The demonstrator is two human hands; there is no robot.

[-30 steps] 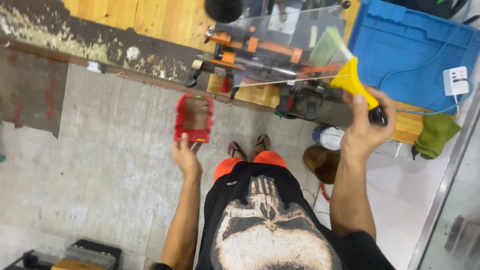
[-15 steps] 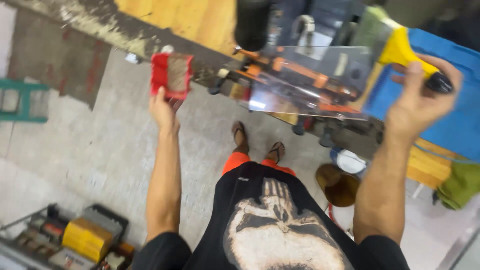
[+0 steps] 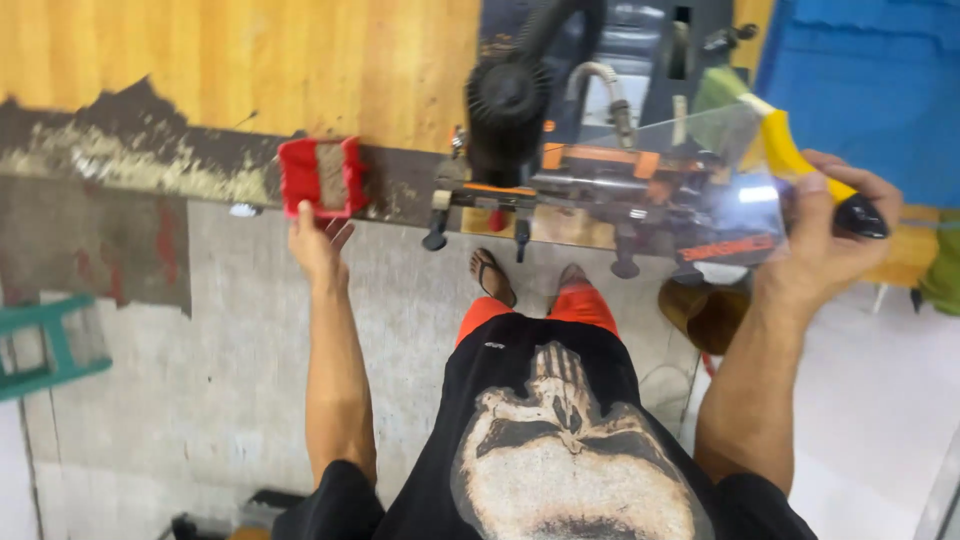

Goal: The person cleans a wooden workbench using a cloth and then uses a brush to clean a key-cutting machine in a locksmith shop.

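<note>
Red, the small rectangular sanding block [image 3: 322, 177] in the left hand [image 3: 318, 243] presses the rough counter edge [image 3: 150, 165]; the right hand [image 3: 820, 240] grips a yellow-handled tool [image 3: 800, 170], which could slip or strike the orange-black machine [image 3: 560, 170].

Even, fairly bright indoor light falls from above, warming the wooden board [image 3: 250, 60]. A white glare spot flares on the clear plastic sheet [image 3: 745, 195] near the right hand [image 3: 825, 235]. Shadows are soft. Motion blur smears the whole frame; wide-angle stretch bends the edges.
</note>
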